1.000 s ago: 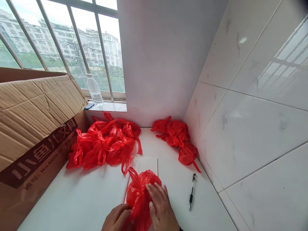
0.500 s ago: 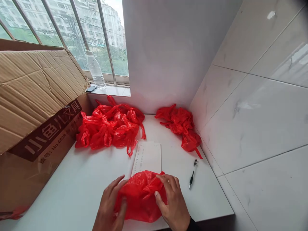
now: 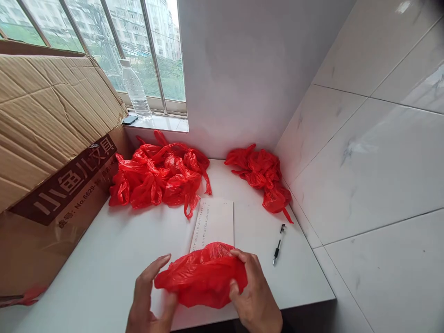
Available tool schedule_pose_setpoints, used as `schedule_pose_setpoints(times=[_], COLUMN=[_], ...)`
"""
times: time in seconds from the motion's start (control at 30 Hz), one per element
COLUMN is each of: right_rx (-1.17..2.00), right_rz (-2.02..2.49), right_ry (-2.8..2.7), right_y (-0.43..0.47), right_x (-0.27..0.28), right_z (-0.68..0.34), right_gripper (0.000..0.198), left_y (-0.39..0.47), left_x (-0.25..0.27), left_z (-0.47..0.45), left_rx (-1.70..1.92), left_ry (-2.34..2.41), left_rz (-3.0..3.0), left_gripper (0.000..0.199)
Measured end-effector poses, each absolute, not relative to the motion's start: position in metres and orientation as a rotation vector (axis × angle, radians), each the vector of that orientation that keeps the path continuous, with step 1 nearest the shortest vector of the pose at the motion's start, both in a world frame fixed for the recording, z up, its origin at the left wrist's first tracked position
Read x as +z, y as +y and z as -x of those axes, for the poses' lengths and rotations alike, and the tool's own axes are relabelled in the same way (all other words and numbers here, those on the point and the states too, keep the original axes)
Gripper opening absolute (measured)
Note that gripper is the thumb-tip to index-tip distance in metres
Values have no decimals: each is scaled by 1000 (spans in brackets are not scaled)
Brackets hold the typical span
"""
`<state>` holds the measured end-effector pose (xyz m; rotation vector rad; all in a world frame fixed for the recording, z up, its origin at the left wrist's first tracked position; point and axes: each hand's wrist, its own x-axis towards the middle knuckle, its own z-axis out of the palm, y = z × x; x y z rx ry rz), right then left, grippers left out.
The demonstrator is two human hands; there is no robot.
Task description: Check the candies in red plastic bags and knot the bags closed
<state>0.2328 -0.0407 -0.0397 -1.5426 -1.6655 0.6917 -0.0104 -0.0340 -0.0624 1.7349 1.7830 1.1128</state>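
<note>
Close to the table's near edge is a crumpled red plastic bag (image 3: 203, 277), its contents hidden. My right hand (image 3: 256, 291) grips the bag's right end, thumb in front and fingers on top. On the left side, my left hand (image 3: 147, 291) is spread wide with thumb and fingers apart around the bag's left end; its thumb is blurred. Just beyond the bag, and partly covered by it, lies a white sheet or pad (image 3: 218, 219) with columns of small print. A black-capped pen (image 3: 278, 245) rests on the table right of the pad.
Several knotted red bags (image 3: 156, 178) are heaped at the back left, and another red heap (image 3: 262, 173) lies by the tiled wall. A large cardboard box (image 3: 55, 138) stands at left. On the windowsill are a water bottle (image 3: 136, 92) and a phone (image 3: 130, 120).
My left hand has opened and drawn left, away from the bag. The bag has become wider and flatter, while my right hand keeps hold of it. The view has tilted slightly down.
</note>
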Motion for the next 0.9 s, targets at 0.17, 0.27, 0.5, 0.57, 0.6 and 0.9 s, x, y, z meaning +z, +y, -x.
schedule_pose_setpoints(times=[0.17,0.27,0.5,0.57,0.6,0.9], right_rx=[783,877,950,925,908,672], right_rz=[1582,1633,1608,1581,1582,1637], right_ry=[-1572,-1293,-1073,-1062,-1063,-1104], right_y=[-39,-41,-45,-45,-46,-55], right_x=[-32,-28,-9,-3,0,3], right_z=[-230,-245,-231,-226,-225,-243], right_gripper=[16,24,32,32,32,35], left_y=[-28,-24,-32,-33,-32,-38], left_x=[-61,-57,-30,-25,-25,-7], left_z=[6,19,1,-6,-6,-1], left_rx=[1175,1138,1173,1138,1145,1425], left_ry=[1632,1751,1664,1616,1594,1902], left_rz=[-1904,-1645,-1740,-1896,-1928,-1524], left_gripper=[21,17,57,47,38,24])
